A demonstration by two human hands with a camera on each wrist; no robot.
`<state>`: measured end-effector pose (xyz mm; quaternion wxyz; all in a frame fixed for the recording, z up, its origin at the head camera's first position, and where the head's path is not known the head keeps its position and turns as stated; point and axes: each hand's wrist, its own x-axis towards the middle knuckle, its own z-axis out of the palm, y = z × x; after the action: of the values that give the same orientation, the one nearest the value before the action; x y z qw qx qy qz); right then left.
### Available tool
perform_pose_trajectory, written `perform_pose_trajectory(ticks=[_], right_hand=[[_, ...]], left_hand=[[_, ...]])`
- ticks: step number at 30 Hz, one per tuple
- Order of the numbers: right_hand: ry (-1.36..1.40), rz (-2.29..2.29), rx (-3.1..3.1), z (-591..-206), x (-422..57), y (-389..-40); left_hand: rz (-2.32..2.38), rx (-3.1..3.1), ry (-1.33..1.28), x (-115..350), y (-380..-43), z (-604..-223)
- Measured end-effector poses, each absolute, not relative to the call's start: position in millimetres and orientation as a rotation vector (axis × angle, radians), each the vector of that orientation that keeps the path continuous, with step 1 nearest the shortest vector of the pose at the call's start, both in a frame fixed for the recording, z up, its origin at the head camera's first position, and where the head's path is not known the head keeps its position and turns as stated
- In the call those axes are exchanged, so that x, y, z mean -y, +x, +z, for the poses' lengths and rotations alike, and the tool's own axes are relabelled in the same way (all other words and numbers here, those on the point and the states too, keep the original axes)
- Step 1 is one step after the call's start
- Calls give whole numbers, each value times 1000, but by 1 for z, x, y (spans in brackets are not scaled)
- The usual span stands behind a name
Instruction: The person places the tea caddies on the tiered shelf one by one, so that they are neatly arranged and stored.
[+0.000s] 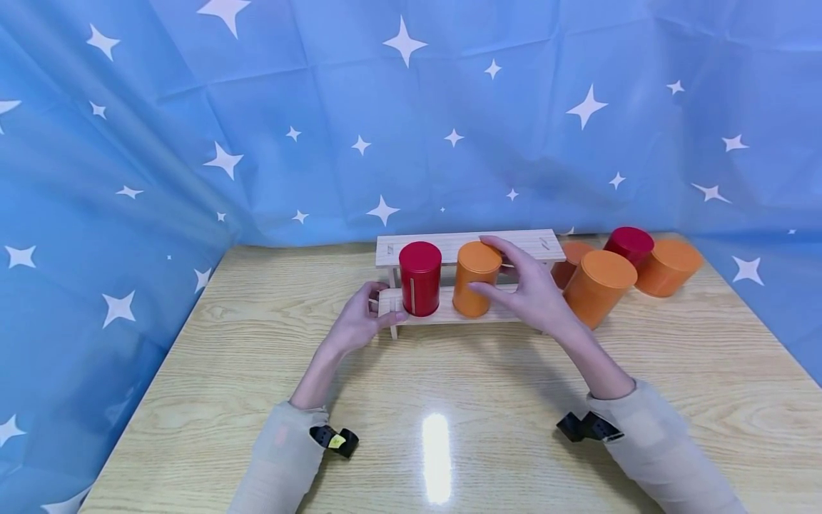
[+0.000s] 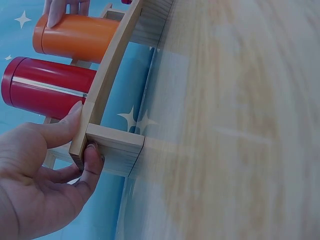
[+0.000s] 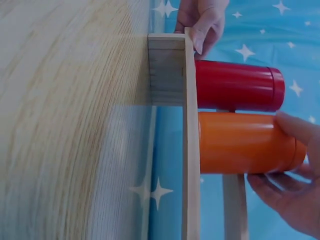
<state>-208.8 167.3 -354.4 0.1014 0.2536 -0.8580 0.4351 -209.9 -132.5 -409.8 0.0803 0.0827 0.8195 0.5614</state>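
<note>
A small two-tier wooden rack (image 1: 465, 245) stands at the back of the table. On its lower tier, toward the left, a red canister (image 1: 420, 280) with a lid stands upright. Just right of it is an orange canister (image 1: 476, 280), upright on the same tier. My right hand (image 1: 529, 289) grips the orange canister near its top, thumb in front and fingers behind. With my left hand (image 1: 361, 316) I hold the left end of the lower tier; in the left wrist view the thumb lies on top of the board (image 2: 107, 75) and fingers curl under it.
Right of the rack stands a cluster: an orange canister (image 1: 597, 289) in front, another orange canister (image 1: 671, 268) to the right, a red canister (image 1: 630, 244) between them, and one more orange canister (image 1: 568, 260) partly hidden by the rack. A blue star-patterned curtain (image 1: 321, 107) hangs behind the table (image 1: 270, 307).
</note>
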Motion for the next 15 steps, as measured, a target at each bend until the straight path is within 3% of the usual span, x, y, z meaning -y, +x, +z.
perform_pose_trajectory(ticks=[15], right_hand=[[691, 1367, 2510, -342, -178, -203]], left_hand=[[1684, -2445, 248, 133, -211, -410]])
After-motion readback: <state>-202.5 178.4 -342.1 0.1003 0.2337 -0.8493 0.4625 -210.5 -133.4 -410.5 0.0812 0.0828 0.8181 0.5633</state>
